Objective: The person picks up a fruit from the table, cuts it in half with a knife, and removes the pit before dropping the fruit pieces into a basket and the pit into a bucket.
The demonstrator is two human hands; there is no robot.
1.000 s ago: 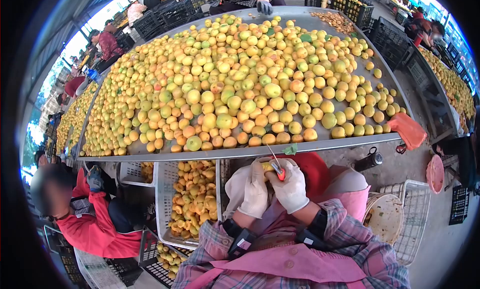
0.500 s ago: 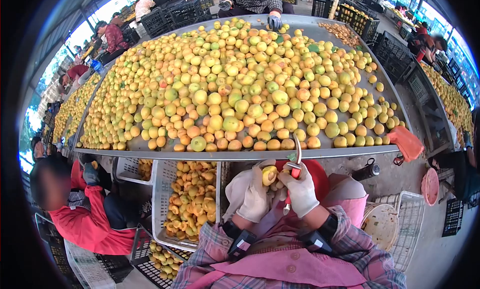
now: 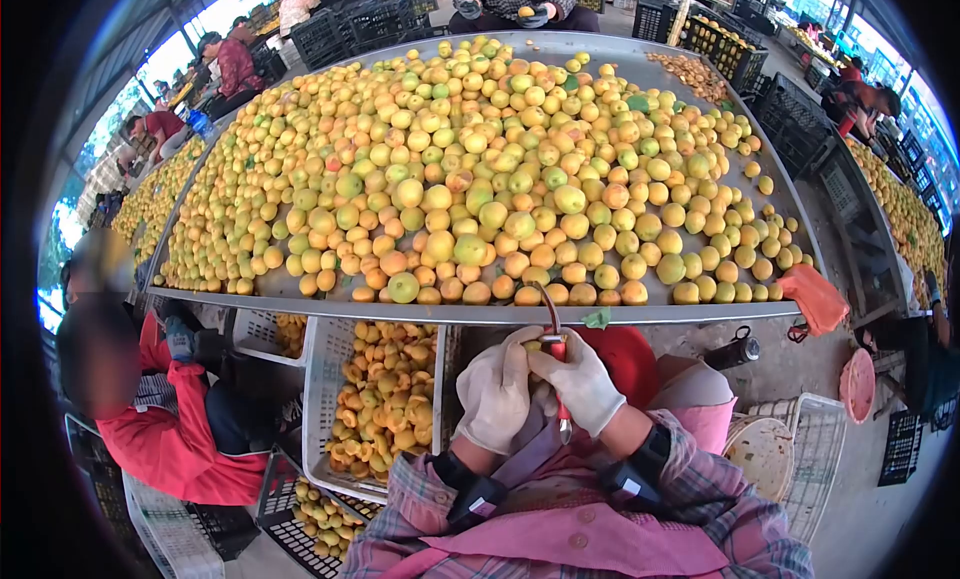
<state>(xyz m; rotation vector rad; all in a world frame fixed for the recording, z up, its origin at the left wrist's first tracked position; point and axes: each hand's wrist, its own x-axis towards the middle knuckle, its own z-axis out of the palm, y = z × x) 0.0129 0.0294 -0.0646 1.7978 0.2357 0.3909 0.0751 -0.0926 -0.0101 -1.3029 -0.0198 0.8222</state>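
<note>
My right hand (image 3: 588, 387), in a white glove, is closed round a red-handled knife (image 3: 558, 353) with a curved metal blade pointing up toward the table's edge. Close beside it, my gloved left hand (image 3: 496, 397) has its fingers closed on an apricot (image 3: 532, 347), which is mostly hidden between the two hands. Just beyond the hands is the metal table (image 3: 455, 310), heaped with yellow-orange apricots (image 3: 480, 184). To the left of my hands, a white crate (image 3: 312, 419) holds split apricots (image 3: 378, 409).
A black crate (image 3: 280, 499) with more fruit stands lower left, near a person in a red jacket (image 3: 190, 439). An orange-red bag (image 3: 815, 297) hangs at the table's right corner. A dark bottle (image 3: 735, 351) and a pale basket (image 3: 760, 454) are at right. Pits (image 3: 690, 76) lie at the far corner.
My hands have drawn together, and the apricot is now largely covered by fingers. A green leaf by the knife now lies at the table edge. The person opposite has lifted an apricot from the table.
</note>
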